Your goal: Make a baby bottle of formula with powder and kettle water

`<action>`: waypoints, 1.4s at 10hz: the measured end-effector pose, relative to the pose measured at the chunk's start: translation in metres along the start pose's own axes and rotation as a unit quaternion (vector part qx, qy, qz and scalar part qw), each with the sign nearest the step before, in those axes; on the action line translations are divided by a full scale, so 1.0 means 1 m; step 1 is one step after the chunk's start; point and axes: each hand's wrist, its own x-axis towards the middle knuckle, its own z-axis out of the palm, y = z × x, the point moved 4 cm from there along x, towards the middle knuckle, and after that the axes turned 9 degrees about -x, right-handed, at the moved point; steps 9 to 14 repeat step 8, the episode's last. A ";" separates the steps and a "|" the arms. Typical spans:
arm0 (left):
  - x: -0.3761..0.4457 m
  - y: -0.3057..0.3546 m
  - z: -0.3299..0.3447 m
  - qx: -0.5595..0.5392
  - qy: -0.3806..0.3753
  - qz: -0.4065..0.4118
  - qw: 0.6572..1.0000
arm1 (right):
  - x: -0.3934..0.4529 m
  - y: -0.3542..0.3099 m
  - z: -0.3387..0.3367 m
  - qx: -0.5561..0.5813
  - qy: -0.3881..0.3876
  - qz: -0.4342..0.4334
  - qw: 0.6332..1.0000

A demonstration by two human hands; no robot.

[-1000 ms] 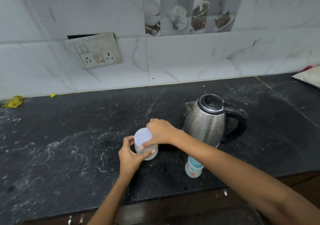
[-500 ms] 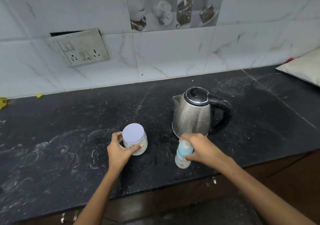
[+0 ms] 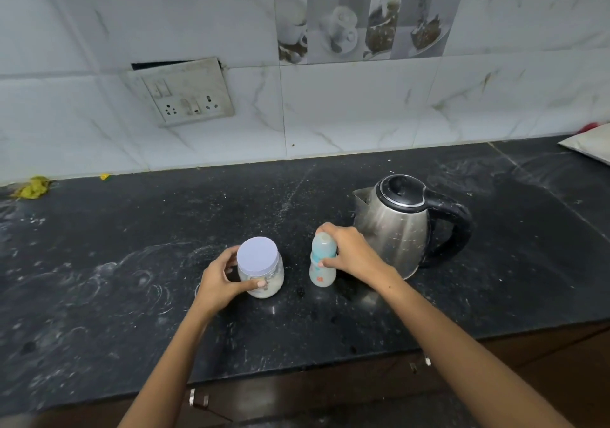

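Dim, soft light, faint shadows, wide-angle bending and blur at edges.

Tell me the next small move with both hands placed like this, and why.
Probably twist the cap off the baby bottle. The right hand already grips its capped top, the bottle stands upright on the counter, and the powder jar, held by the left hand, has its lid on. Neither powder nor water from the kettle can go in until it is open.
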 end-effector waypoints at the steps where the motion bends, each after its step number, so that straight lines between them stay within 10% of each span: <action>1: 0.008 -0.004 -0.014 -0.012 -0.030 -0.005 0.999 | 0.012 -0.008 0.004 0.001 -0.017 -0.011 1.000; 5: 0.018 0.003 -0.015 -0.018 -0.112 -0.033 0.993 | 0.015 -0.004 0.001 -0.009 -0.061 -0.018 0.998; 8: 0.001 0.038 -0.017 0.068 0.090 0.074 0.991 | -0.011 -0.011 -0.015 -0.015 0.083 0.005 0.996; 14: 0.001 0.038 -0.017 0.068 0.090 0.074 0.991 | -0.011 -0.011 -0.015 -0.015 0.083 0.005 0.996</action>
